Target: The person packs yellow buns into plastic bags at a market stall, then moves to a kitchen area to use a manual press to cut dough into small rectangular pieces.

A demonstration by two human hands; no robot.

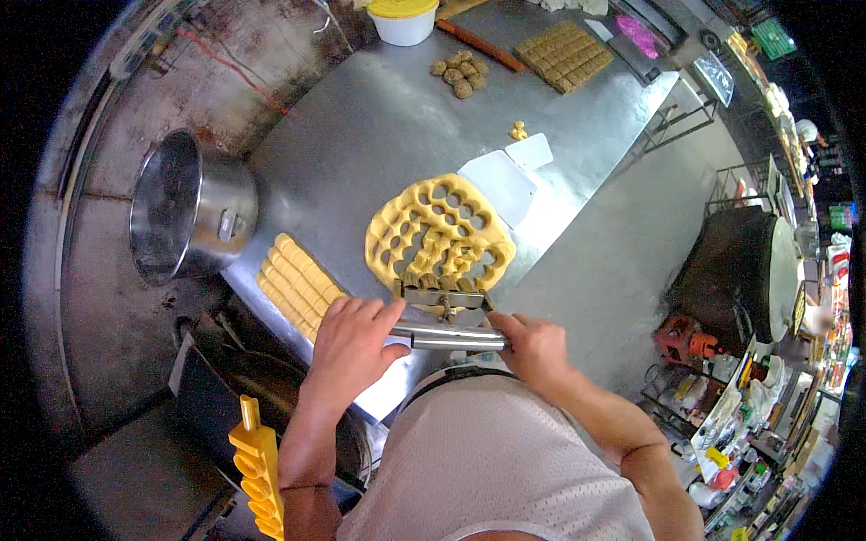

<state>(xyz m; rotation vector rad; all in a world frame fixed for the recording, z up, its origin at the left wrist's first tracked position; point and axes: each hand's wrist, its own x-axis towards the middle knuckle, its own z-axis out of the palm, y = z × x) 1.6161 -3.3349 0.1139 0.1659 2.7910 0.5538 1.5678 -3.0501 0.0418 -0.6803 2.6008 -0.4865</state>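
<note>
My right hand point(536, 347) wraps round the right end of a steel handle point(460, 337) on a metal dough cutter point(442, 298). At the handle's left end my left hand point(350, 344) has its fingers stretched out and its thumb apart; the handle end lies in that gap, and I cannot see firm contact. The cutter's blade frame sits at the near edge of a yellow dough sheet point(379, 254) punched with rows of round holes. Loose dough strips are heaped on the sheet's middle. Beside my left hand lie several pale dough rolls point(296, 279) in rows.
A steel pot point(212, 212) stands left of the metal table point(334, 135). White scrapers point(498, 185) lie right of the dough. Farther back are brown balls point(460, 74), a rolling pin point(478, 45), a scored brown slab point(564, 56) and a yellow-lidded tub point(402, 25). A yellow mould point(257, 469) is lower left.
</note>
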